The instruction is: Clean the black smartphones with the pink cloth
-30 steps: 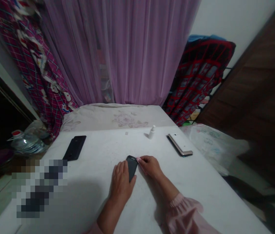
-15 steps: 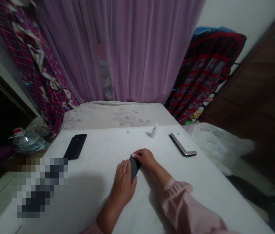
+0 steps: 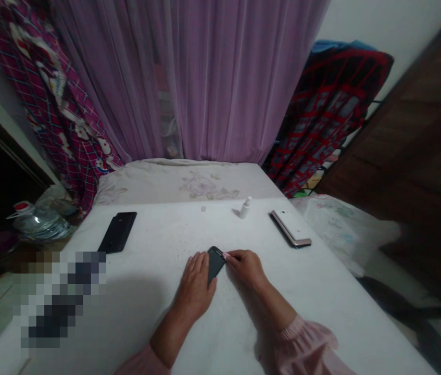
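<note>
View from the head camera, which I followed from a distance. A dark smartphone lay at the centre of the white tabletop, tilted to the right, with its far end pointing away from the wearer. The left hand was partly closed around it: the fingers, held together, lay along the left edge, and the thumb met the lower right edge, so that I saw the phone held between them. The right hand was drawn into a pinch at the phone's upper right corner, thumb and fingertips gripping a small pinkish-white scrap (too small for me to tell whether it was cloth or paper). Both forearms emerged from pink sleeves.

Beyond the hands, a small white bottle with a nozzle top stood upright, and a pale square piece lay to the left of it. At the right edge of the tabletop I noted a stack of phones, a white-backed one uppermost; at the left, flat black phones overlapped, near a pixelated patch whose contents I could not make out. A floral cloth covered the far end, before a purple curtain.
</note>
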A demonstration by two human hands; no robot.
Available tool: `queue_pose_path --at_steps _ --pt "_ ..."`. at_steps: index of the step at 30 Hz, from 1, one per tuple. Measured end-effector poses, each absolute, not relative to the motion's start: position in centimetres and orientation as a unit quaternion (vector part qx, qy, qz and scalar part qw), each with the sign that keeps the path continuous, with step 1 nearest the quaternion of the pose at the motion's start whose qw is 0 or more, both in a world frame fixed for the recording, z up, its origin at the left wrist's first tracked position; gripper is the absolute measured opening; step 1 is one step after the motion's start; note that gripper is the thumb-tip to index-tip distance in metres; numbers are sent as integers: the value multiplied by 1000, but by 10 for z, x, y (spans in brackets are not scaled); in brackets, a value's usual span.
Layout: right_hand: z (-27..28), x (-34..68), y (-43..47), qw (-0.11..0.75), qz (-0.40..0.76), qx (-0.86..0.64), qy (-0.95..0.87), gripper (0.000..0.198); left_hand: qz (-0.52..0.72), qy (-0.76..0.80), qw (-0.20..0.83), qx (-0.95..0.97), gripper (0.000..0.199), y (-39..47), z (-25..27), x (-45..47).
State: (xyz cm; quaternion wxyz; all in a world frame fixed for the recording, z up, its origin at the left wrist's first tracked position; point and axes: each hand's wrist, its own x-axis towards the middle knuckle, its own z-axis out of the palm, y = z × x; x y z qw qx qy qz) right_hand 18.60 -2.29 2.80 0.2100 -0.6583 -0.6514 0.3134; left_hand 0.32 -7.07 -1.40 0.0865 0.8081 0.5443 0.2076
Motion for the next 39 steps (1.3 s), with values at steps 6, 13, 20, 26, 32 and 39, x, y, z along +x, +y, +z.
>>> queue_pose_path --at_steps 6,13,20,26,32,39 --pt "35 165 4 170 287 -653 -680 21 211 533 93 814 60 -69 -10 2" --pt "35 139 26 177 286 -638 -692 18 212 539 82 811 60 -68 -13 3" --pt "39 159 6 201 301 -648 -671 23 215 547 63 807 57 -71 -13 5" --pt "26 190 -20 248 372 -652 -612 36 230 549 47 802 59 -65 -21 6" --pt "22 214 -26 456 647 -501 -351 30 275 583 35 764 61 -46 -24 16" --pt "25 221 -25 465 709 -449 -281 17 330 548 94 763 51 -62 -23 3"
